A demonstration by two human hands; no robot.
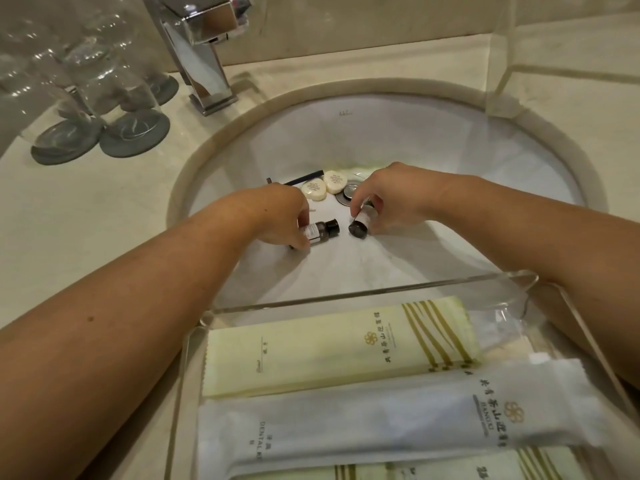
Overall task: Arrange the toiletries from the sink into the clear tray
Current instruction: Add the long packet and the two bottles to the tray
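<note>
Left hand (277, 216): fingers curled round left bottle (320, 232), low in the sink (433, 150).
Right hand (388, 195): pinches right bottle (362, 221), just beside the drain (348, 192).
Soaps (323, 188): two, far of both hands.
Clear tray (346, 293): near side, holding sachets (311, 351).

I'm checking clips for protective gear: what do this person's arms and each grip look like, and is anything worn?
Both arms are bare: the left forearm and right forearm show no sleeve as far as the frame reaches. No watch or band sits at either wrist. The left grip and right grip are ungloved, and no ring shows on the visible fingers.
</note>
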